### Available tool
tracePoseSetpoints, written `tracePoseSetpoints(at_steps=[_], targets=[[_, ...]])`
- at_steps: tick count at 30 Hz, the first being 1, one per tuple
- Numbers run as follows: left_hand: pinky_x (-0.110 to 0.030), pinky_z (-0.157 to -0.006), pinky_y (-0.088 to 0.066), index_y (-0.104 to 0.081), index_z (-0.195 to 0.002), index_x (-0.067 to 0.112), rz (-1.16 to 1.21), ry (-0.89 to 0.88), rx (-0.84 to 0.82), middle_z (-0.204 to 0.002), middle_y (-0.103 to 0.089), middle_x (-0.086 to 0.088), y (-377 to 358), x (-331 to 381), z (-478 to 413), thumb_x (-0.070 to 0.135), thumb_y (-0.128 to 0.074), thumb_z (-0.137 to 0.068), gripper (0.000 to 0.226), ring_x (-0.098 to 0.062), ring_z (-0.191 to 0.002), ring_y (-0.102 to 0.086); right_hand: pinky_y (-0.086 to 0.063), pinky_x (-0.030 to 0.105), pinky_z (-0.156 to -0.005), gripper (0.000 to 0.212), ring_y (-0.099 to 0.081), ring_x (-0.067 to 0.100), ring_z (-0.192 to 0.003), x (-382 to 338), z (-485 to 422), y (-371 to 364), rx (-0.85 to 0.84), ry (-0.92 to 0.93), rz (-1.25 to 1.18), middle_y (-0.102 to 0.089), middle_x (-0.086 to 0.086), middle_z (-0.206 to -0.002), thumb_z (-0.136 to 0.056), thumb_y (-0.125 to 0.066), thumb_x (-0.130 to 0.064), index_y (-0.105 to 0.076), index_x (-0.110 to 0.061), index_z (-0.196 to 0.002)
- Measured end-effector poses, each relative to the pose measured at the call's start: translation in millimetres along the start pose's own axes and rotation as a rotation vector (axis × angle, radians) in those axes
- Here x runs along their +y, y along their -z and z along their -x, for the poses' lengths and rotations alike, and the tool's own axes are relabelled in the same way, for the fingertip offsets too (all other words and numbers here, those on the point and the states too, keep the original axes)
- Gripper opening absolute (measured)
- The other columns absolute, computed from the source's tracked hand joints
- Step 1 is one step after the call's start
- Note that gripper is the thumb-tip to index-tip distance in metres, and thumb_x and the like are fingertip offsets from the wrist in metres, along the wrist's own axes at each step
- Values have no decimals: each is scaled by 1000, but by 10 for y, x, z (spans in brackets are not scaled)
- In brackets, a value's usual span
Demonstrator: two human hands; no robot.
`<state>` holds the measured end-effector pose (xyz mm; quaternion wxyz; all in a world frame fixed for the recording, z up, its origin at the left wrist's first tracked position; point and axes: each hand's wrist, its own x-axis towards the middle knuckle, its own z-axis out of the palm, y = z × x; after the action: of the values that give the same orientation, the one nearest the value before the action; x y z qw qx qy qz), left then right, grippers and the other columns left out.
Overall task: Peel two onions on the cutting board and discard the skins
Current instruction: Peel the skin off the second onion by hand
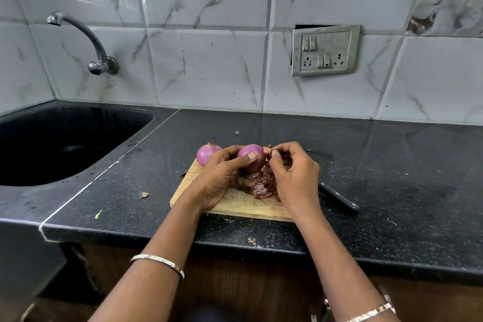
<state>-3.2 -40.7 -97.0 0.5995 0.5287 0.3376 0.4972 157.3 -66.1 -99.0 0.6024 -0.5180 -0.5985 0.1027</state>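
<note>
Black speckled stone counter runs beneath a grey marbled tile wall, with a dark sink off to the left of the work.

**Grip state.** The left hand cups a round purple-red onion, fingers curled behind it and thumb pressed across the front. It is raised above the pale wooden cutting board. The right hand is drawn into a narrow pinch at the onion's right end, thumb and forefinger closed on a small dark scrap of papery skin.

**Surroundings.** A loose heap of pinkish-brown onion skins lies on the board directly below the grip. A second purple-red onion sits on the board just left of the holding hand and looks already bare. A black-handled knife rests on the counter to the right of the pinching hand.

**Procedure for the current step.**
1. Hold the onion firmly; the peeled surface is probably slick.
2. Pull the pinched scrap along the curve of the bulb, not straight outward, so that it comes away as one strip.
3. Rotate the onion with the left thumb to bring the darker patch on its lower side toward the pinch.
4. Release each scrap over the heap below, so that all skins can be gathered in one pass for discarding.
</note>
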Motion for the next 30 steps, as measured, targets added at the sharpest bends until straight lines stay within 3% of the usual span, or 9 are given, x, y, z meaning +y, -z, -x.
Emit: tracePoseSetpoints(at_steps=[10,14,16,19,22,24,28,30], targets=[[-28,-53,-59,-66,-114,-1,88,19,-2,-90,-68,-23,0,17,3,25,-68,-82,41,-29,-62,-64,-45,7,-61,4,-59,-13,-73,33,-22,18,114,-95,12,-65,-11,-79,-95,-65,-12,-67,-9,-94],[-28,-53,-59,-64,-116,0,93,20,0,-94,-66,-24,3,17,-8,24,-67,-82,42,-29,-63,-64,-49,9,-68,12,-63,-6,-80,5,-5,55,119,-79,9,-68,-14,-86,-89,-72,-11,-67,-19,-97],[-28,-53,-59,-64,-116,0,89,18,-9,-94,-67,-23,0,14,0,23,-67,-82,42,-28,-63,-64,-51,16,-77,13,-65,-3,-84,-12,0,55,77,-37,25,-70,-15,-88,-87,-70,-11,-72,-22,-94],[-29,-58,-61,-65,-118,2,91,7,-25,-96,-69,-19,-4,15,6,21,-68,-81,42,-25,-68,-68,-55,28,-83,6,-67,1,-89,-33,6,37,30,4,-3,-73,-16,-88,-89,-71,-26,-76,-26,-92],[-30,-61,-62,-64,-122,0,94,-6,-41,-98,-70,-15,-7,23,4,17,-69,-81,45,-25,-78,-70,-55,35,-85,19,-68,5,-93,-39,10,20,-7,37,-16,-74,-17,-90,-88,-73,-45,-77,-28,-94],[-30,-62,-62,-64,-124,-1,87,-5,-47,-101,-70,-17,-2,20,5,16,-71,-82,46,-27,-78,-69,-54,34,-86,15,-67,5,-94,-22,0,17,-6,54,-4,-73,-16,-90,-88,-75,-41,-78,-27,-93],[-32,-64,-63,-66,-125,3,79,3,-65,-107,-69,-23,27,0,-6,14,-76,-80,47,-34,-77,-68,-45,19,-78,7,-63,-1,-88,30,-27,15,5,44,14,-70,-15,-87,-93,-73,-28,-76,-22,-91],[-31,-63,-62,-67,-124,4,79,8,-70,-106,-70,-23,28,-1,-8,15,-74,-78,48,-35,-74,-68,-45,20,-77,10,-62,1,-87,52,-35,4,27,26,32,-69,-13,-89,-95,-70,-28,-73,-20,-92]])
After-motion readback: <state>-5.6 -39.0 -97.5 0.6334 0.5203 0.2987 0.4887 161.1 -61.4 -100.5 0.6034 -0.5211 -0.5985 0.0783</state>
